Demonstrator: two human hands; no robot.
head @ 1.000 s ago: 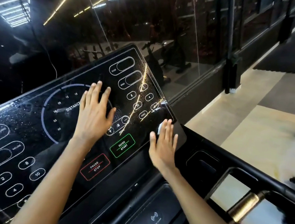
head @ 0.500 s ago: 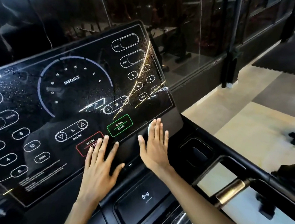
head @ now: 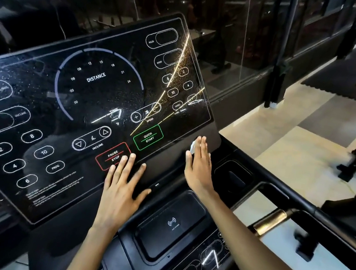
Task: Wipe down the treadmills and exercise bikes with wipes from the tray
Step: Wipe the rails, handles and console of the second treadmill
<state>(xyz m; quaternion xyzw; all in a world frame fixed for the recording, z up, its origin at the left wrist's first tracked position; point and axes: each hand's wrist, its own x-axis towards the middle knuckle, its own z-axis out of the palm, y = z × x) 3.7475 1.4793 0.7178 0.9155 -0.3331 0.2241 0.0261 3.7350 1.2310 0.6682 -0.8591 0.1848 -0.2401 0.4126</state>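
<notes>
- A shallow charging tray point(head: 171, 223) with a wireless symbol sits just below the treadmill console point(head: 41, 92). A cup well point(head: 233, 177) lies off the console's lower right corner, too dark inside to make out.
- The white wipe point(head: 192, 147) is at the console's lower right corner, pressed under the right hand point(head: 198, 167), whose fingers are straight and together.
- The left hand point(head: 122, 192) lies flat on the console's lower edge, fingers spread and released, their tips on the PAUSE STOP button point(head: 110, 156).
</notes>
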